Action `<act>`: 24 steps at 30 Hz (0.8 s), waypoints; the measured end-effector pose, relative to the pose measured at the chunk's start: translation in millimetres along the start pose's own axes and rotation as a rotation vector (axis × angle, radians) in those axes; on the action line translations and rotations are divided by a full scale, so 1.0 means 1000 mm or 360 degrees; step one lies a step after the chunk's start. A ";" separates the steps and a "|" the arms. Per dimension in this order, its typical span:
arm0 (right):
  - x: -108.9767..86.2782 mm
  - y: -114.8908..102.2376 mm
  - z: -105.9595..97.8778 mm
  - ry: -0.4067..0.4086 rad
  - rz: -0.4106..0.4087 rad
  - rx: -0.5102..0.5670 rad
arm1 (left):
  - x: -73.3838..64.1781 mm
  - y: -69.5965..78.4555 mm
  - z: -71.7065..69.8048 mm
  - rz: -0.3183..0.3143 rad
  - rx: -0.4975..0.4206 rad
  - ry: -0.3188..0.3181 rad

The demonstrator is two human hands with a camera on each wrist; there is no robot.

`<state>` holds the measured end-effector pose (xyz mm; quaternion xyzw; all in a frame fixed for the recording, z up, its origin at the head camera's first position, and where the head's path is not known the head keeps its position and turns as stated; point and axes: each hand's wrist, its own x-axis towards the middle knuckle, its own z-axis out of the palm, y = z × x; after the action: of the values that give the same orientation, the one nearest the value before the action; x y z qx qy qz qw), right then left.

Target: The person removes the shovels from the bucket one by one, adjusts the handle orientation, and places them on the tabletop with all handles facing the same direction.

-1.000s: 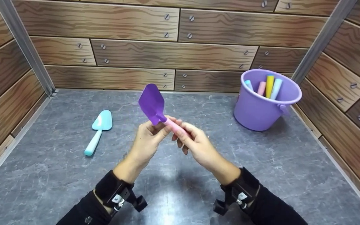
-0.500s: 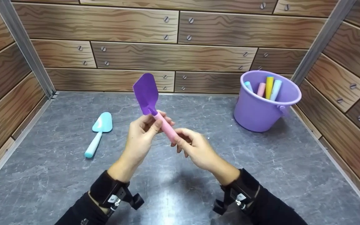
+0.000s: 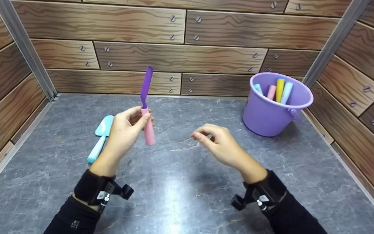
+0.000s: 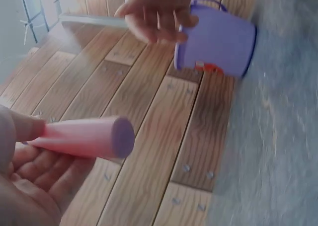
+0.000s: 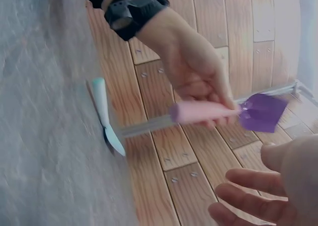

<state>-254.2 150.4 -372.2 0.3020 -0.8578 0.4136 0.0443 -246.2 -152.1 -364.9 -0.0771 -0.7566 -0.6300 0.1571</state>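
Note:
My left hand (image 3: 122,130) pinches the pink handle of a toy shovel (image 3: 148,126) between thumb and fingers. Its purple blade points up and stands edge-on in the head view; the right wrist view shows the blade's flat face (image 5: 263,112). In the left wrist view, the round end of the pink handle (image 4: 87,136) juts out past the thumb. Apart from the shovel, my right hand (image 3: 219,143) hovers over the table with loosely bent fingers and nothing in them. On the table beside my left hand lies a light blue toy trowel (image 3: 101,139), partly covered by that hand.
A purple bucket (image 3: 265,120) stands at the back right, with several coloured handles, blue, pink and yellow, poking up inside it. Wood-patterned walls (image 3: 141,55) enclose the grey marbled table (image 3: 187,195) at the back and both sides.
My right hand has let go of the handle's end and moved right. My left hand has carried the shovel left and turned it, so the blade went from face-on to edge-on.

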 end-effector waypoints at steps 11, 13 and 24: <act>0.001 0.013 -0.026 0.0098 0.0173 -0.0374 | 0.015 -0.031 -0.030 -0.0115 0.0710 -0.0157; 0.001 0.017 -0.027 0.0113 0.0185 -0.0414 | 0.017 -0.038 -0.034 -0.0180 0.0802 -0.0229; 0.003 0.021 -0.035 0.0088 0.0248 -0.0484 | 0.037 -0.115 -0.058 -0.0410 0.1208 -0.0313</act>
<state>-274.2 185.1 -362.9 0.2129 -0.9297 0.2894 0.0808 -308.8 -234.1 -450.3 0.0217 -0.9501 -0.3104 0.0212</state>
